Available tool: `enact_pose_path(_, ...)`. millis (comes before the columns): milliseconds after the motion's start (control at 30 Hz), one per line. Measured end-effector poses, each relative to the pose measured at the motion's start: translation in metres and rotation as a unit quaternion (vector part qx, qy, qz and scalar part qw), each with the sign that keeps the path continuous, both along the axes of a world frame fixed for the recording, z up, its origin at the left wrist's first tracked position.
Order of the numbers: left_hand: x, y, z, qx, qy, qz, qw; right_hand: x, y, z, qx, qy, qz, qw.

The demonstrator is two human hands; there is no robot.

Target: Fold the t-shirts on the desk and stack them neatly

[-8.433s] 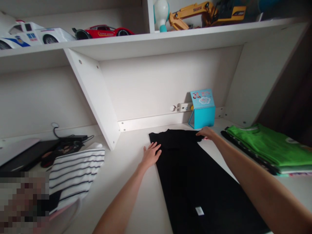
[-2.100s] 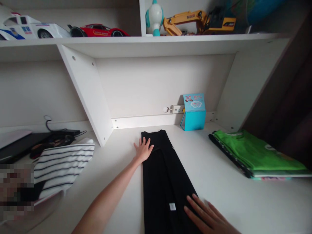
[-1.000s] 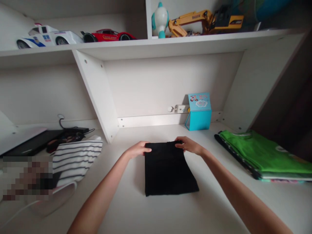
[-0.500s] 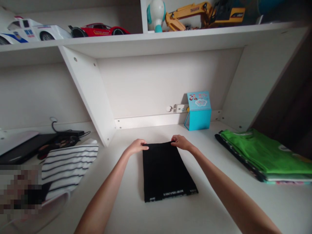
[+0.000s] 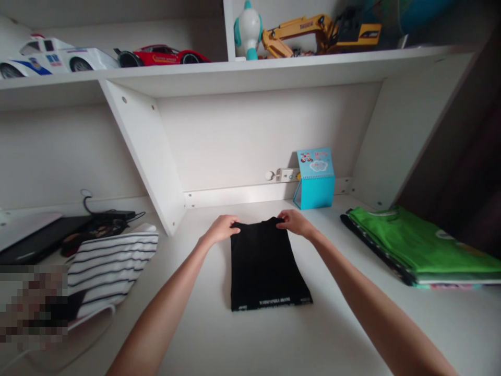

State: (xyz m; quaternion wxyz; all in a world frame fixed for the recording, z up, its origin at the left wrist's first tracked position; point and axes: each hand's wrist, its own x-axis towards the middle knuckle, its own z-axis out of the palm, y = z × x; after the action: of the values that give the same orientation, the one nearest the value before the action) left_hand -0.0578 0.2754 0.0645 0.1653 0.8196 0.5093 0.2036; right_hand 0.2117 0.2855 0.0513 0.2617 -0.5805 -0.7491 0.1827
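Note:
A folded black garment (image 5: 266, 266) lies on the white desk in front of me, with small white lettering along its near edge. My left hand (image 5: 224, 230) pinches its far left corner between thumb and fingers. At the far right corner, my right hand (image 5: 294, 223) holds the cloth in the same kind of pinch. The far edge is lifted slightly and dips between the two hands, while the near edge rests on the desk. Which garment it is, I cannot tell from its folded shape.
To the right lies a stack of folded clothes, a green one (image 5: 422, 243) on top. A blue desk calendar (image 5: 316, 190) stands at the back by a power strip (image 5: 287, 174). Striped cloth (image 5: 113, 261) and a black device (image 5: 43, 237) lie left. Toy vehicles sit on the shelf (image 5: 274, 70) above.
Both hands have raised the far edge of the black garment a little, and it now sags between them. Its near edge has shifted slightly away from me. The camera view has tilted slightly.

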Motion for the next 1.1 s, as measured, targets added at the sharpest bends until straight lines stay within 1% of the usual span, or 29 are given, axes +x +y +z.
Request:
enact_pose_path(33,0.001,-0.006,0.014,0.044,-0.014,0.000,0.999,0.004,-0.008,0.016,0.027,0.014,-0.004,1.000)
enact_pose_path(100,0.004,-0.019,0.042,0.141,-0.045,0.007,0.989,0.010,-0.032,0.047,0.108,0.063,0.002,0.992)
enact_pose_path(167,0.007,-0.033,0.063,0.212,-0.069,0.010,0.975,0.010,-0.066,0.073,0.207,0.113,0.024,0.971)
enact_pose_path(200,0.007,-0.039,0.068,0.233,-0.079,0.006,0.969,0.007,-0.086,0.082,0.248,0.124,0.040,0.960)
enact_pose_path(233,0.006,-0.043,0.070,0.243,-0.086,-0.003,0.966,0.003,-0.106,0.087,0.272,0.120,0.062,0.953)
enact_pose_path(267,0.004,-0.045,0.066,0.243,-0.092,-0.016,0.965,-0.003,-0.125,0.091,0.274,0.102,0.093,0.952)
enact_pose_path(300,0.002,-0.045,0.059,0.233,-0.092,-0.032,0.968,-0.009,-0.143,0.091,0.256,0.076,0.139,0.954)
enact_pose_path(333,-0.002,-0.043,0.049,0.212,-0.083,-0.052,0.972,-0.014,-0.158,0.090,0.220,0.048,0.199,0.954)
enact_pose_path(400,-0.008,-0.039,0.023,0.155,-0.036,-0.079,0.984,-0.021,-0.175,0.082,0.126,-0.001,0.316,0.940)
enact_pose_path(433,-0.010,-0.039,0.009,0.127,-0.004,-0.079,0.989,-0.021,-0.176,0.076,0.086,-0.019,0.351,0.932)
enact_pose_path(467,-0.010,-0.041,-0.003,0.105,0.024,-0.074,0.991,-0.019,-0.173,0.069,0.060,-0.033,0.362,0.930)
enact_pose_path(500,-0.007,-0.046,-0.012,0.092,0.043,-0.068,0.993,-0.015,-0.166,0.060,0.049,-0.043,0.349,0.935)
enact_pose_path(567,0.007,-0.065,-0.023,0.085,0.041,-0.074,0.993,-0.002,-0.144,0.038,0.053,-0.061,0.276,0.958)
enact_pose_path(633,0.029,-0.094,-0.024,0.084,0.018,-0.122,0.989,0.014,-0.120,0.012,0.048,-0.088,0.206,0.973)
enact_pose_path(700,0.050,-0.123,-0.023,0.064,0.026,-0.190,0.979,0.027,-0.103,-0.013,0.027,-0.117,0.176,0.977)
enact_pose_path(767,0.064,-0.142,-0.025,0.031,0.064,-0.236,0.969,0.034,-0.101,-0.031,0.020,-0.146,0.156,0.977)
enact_pose_path(800,0.067,-0.145,-0.027,0.021,0.081,-0.241,0.967,0.035,-0.105,-0.036,0.027,-0.165,0.137,0.976)
enact_pose_path(867,0.064,-0.141,-0.034,0.022,0.100,-0.212,0.972,0.032,-0.120,-0.041,0.051,-0.215,0.080,0.972)
enact_pose_path(933,0.054,-0.127,-0.043,0.046,0.106,-0.150,0.982,0.028,-0.139,-0.041,0.063,-0.253,0.043,0.964)
enact_pose_path(1033,0.036,-0.105,-0.055,0.067,0.116,-0.047,0.990,0.030,-0.158,-0.041,0.053,-0.243,0.032,0.968)
enact_pose_path(1100,0.029,-0.098,-0.058,0.060,0.115,0.009,0.992,0.037,-0.160,-0.045,0.048,-0.238,-0.009,0.970)
